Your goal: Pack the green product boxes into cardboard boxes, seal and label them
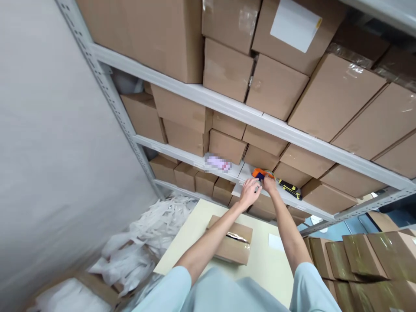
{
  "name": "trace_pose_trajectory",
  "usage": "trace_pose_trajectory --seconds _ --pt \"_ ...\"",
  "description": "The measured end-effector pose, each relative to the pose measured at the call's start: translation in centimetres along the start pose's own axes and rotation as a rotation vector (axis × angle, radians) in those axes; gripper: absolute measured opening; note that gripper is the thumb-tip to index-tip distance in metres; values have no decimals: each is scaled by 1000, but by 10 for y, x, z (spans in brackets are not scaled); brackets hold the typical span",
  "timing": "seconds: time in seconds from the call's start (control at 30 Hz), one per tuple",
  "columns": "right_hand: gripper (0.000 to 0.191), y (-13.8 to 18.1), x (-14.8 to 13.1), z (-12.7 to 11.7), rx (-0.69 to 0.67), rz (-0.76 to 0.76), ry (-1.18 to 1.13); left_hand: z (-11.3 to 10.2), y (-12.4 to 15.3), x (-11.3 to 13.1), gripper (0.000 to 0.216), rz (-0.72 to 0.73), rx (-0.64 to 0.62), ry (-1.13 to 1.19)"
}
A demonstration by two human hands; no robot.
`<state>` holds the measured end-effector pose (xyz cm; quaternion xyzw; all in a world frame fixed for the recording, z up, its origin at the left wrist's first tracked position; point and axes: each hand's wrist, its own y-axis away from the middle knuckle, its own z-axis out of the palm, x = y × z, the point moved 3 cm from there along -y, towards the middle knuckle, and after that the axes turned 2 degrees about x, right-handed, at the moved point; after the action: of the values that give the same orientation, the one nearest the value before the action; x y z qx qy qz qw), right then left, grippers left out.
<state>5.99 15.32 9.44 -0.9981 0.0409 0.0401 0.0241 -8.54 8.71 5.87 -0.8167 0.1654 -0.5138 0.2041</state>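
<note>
On the middle shelf, my right hand (269,183) is closed around an orange and blue tape dispenser (258,173), partly hidden by the fingers. Just to its left is my left hand (250,192), its fingers loosely bent and apart, with nothing visible in it. Black and yellow utility knives (290,189) lie on the shelf to the right of my right hand. Below my arms, a cardboard box (231,251) rests on the pale table (266,271), with a gap along its top showing something shiny inside.
Grey metal shelving (237,110) packed with brown boxes (227,67) rises in front. White packing scraps (156,221) are heaped at the left by the wall. More taped boxes (364,255) are stacked at the right. A white paper (275,242) lies on the table.
</note>
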Motion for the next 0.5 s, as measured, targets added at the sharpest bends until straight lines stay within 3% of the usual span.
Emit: trace_pose_trajectory --seconds 0.1,0.2,0.37,0.5 --pt "48 16 7 2 30 -37 -76 -9 23 -8 13 -108 -3 73" --pt "50 60 5 21 47 -97 -219 -26 57 -15 14 -196 20 215" --pt "56 172 -27 56 75 -68 -1073 -67 128 -12 13 -293 63 369" --pt "52 229 -64 64 25 16 -1260 -98 168 -1 18 -374 132 386"
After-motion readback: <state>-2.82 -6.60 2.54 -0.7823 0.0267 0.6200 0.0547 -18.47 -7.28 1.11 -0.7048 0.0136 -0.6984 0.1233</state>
